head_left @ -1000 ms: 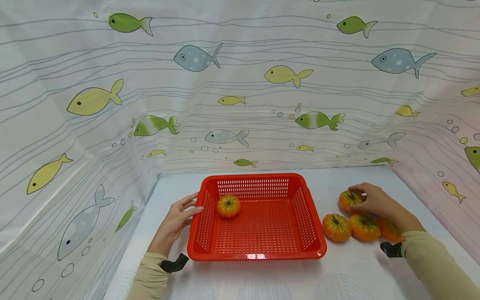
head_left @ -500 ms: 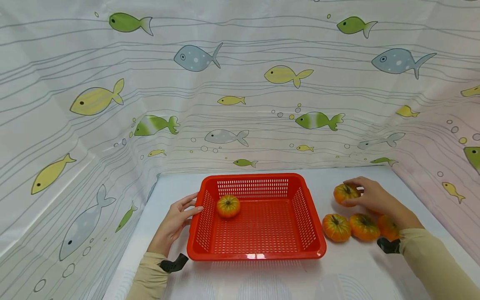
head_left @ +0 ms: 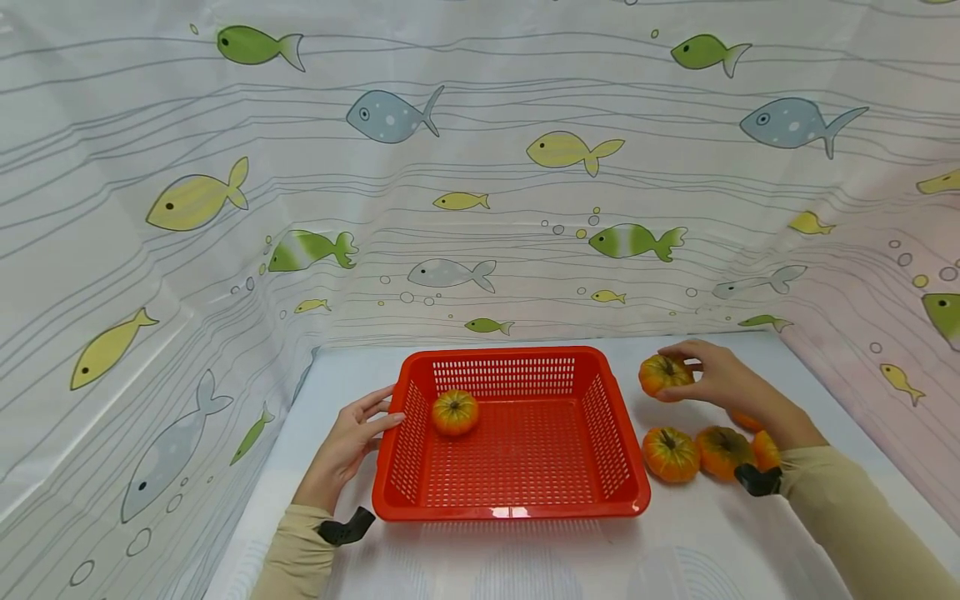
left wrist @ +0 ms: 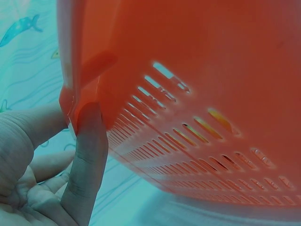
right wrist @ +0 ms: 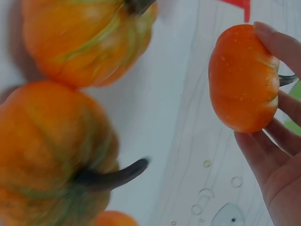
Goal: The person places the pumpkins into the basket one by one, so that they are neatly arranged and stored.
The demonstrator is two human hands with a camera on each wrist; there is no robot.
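A small orange pumpkin (head_left: 663,377) with a dark stem is held by my right hand (head_left: 727,385), thumb and fingers on opposite sides, right of the basket. In the right wrist view this pumpkin (right wrist: 242,77) is lifted apart from the others. My left hand (head_left: 347,446) grips the left rim of a red perforated plastic basket (head_left: 510,513). The left wrist view shows the fingers (left wrist: 89,160) curled at the rim. Inside the basket, near its left wall, sits one pumpkin (head_left: 455,413).
Several more pumpkins lie right of the basket, among them a front one (head_left: 671,455) close to its wall and a greener-topped one (head_left: 722,452) beside it. My right forearm partly hides the others. A fish-patterned curtain (head_left: 480,192) surrounds the white table (head_left: 570,558).
My right hand has lifted a pumpkin from the group and carried it left and away from me, towards the basket. The left hand and basket stay put.
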